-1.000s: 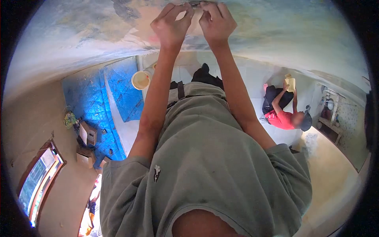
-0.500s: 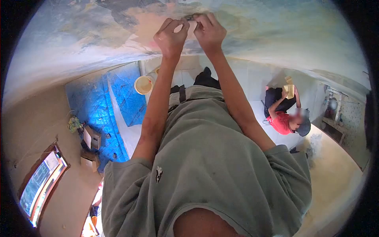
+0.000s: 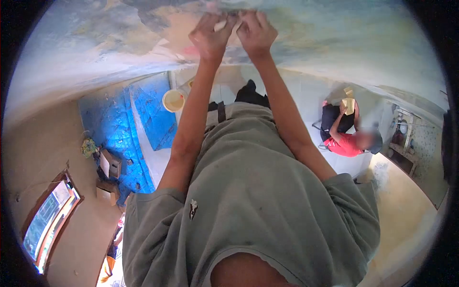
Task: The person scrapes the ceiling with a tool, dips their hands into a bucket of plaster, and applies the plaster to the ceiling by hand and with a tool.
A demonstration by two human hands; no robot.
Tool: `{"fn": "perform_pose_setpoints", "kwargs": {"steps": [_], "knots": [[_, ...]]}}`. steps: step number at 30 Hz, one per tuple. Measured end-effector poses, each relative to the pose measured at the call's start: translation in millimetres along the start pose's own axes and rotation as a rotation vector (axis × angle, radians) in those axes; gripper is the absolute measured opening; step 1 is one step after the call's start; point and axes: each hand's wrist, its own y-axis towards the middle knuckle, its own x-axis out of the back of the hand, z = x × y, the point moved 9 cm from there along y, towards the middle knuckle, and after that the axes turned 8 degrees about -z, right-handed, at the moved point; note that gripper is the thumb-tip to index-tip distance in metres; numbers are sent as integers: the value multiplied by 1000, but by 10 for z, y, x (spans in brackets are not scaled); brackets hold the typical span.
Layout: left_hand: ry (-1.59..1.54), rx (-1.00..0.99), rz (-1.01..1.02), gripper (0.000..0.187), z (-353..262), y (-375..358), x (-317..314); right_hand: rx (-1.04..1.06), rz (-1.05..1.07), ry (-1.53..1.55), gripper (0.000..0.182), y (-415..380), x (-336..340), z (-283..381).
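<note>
Patchy wall, blotched in pale green, grey and peach, rises straight ahead, and both hands are up close to it, side by side, though from where I stand I cannot tell whether the knuckles actually touch the surface. The left hand has its thumb and fingers drawn together into a loop, the right hand is curled to match, and between them they look to be pinching a small dark piece, right by the wall and too blurred for me to name. To do this well, I'd hold the two pinches level and equally firm, so the piece doesn't twist or slip out on one side. Loose wrists would help, since reaching out like that must tire anyone quickly. Any contact is best light over the blotches, where a loose edge could catch. Footing deserves a thought too, as a pale bucket stands on the floor, off to the left
</note>
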Motion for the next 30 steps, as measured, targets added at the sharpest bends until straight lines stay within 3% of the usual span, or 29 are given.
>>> {"fn": "perform_pose_setpoints", "kwargs": {"steps": [2,4,9,14,17,19,24,26,30], "knots": [[137,142,126,11,250,-165,-55,-61,105,8,24,-200,-122,-19],[97,97,90,12,271,-193,-21,-77,166,-5,26,-265,-141,-21],[42,100,60,10,-33,-21,58,-25,45,-54,24,-41,16,12],[67,81,111,9,221,-337,-15,-96,106,-3,23,-373,0,-115],[115,83,110,10,-195,-139,34,-58,52,-51,23,10,246,-58],[-15,73,82,10,-422,37,-19,-7,-50,-80,24,191,365,-70],[-48,4,28,9,-199,-241,-43,-71,74,-33,26,-139,294,-108],[103,-35,106,9,-102,-289,-106,-121,93,15,25,-210,226,-184],[69,-25,24,9,-264,-138,60,-48,-1,-11,25,54,308,20]]}}
